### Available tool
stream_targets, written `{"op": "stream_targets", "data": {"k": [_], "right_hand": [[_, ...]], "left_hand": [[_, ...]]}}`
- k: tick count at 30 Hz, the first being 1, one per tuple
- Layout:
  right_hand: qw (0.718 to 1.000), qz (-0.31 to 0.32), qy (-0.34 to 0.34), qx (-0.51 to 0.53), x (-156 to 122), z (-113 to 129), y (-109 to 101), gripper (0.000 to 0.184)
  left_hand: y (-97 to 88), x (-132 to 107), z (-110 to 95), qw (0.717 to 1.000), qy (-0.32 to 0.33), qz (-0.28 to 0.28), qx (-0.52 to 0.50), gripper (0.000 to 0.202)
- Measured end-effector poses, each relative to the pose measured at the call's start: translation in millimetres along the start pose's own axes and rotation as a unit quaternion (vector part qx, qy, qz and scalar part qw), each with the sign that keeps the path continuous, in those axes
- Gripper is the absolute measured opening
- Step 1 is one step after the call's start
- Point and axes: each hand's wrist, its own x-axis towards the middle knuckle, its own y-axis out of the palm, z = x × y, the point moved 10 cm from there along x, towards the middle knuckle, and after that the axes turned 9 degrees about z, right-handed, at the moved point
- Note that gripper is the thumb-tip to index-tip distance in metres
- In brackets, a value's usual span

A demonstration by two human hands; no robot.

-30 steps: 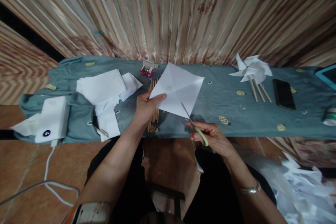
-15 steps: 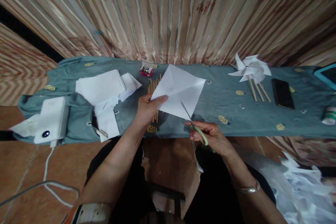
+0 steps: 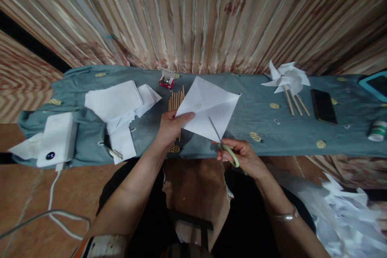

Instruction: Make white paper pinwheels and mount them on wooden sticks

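Note:
A square white sheet of paper (image 3: pixel 211 100) with crease lines is held by its left corner in my left hand (image 3: pixel 173 127), thumb on top. My right hand (image 3: pixel 237 154) grips scissors (image 3: pixel 230 154) with pale green handles. One scissor blade lies over the paper near its lower corner, pointing up and left; the other blade seems to be under the sheet. Several thin wooden sticks (image 3: pixel 174 100) lie on the cloth beside and partly beneath my left hand and the paper.
A small red box of metal pins (image 3: pixel 167 81) sits behind the sticks. Stacked white paper (image 3: pixel 115 98) and a white power bank (image 3: pixel 57 139) lie left. Rightward are paper pinwheels (image 3: pixel 287 78), a phone (image 3: pixel 323 106) and a small jar (image 3: pixel 377 130). White paper pieces (image 3: pixel 344 213) fill a bag lower right.
The paper has shifted slightly right and down relative to the scissors. Both hands keep their grips, and the view has moved a little.

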Motion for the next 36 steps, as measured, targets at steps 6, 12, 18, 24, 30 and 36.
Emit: {"op": "stream_targets", "data": {"k": [6,12,18,24,30,36], "right_hand": [[1.000,0.013,0.009,-0.018,0.0,-2.6,0.5,0.047],[0.999,0.015,-0.016,-0.040,0.7,1.5,1.6,0.041],[0.999,0.008,-0.010,-0.033,1.0,1.7,1.1,0.041],[1.000,0.003,-0.003,-0.026,1.2,-0.7,-0.1,0.044],[1.000,-0.011,0.005,0.004,1.6,0.4,1.4,0.044],[1.000,-0.017,0.001,-0.002,1.9,4.3,3.1,0.046]], "left_hand": [[1.4,0.9,3.3,1.000,-0.008,0.005,0.008,0.024],[1.8,1.7,8.0,1.000,-0.019,0.009,0.012,0.026],[4.4,0.6,6.9,1.000,-0.011,0.017,0.007,0.025],[2.8,0.7,7.1,1.000,-0.012,0.006,0.004,0.025],[4.1,0.0,6.9,1.000,-0.016,0.008,-0.005,0.026],[5.2,1.7,6.9,1.000,-0.009,0.010,0.001,0.025]]}}
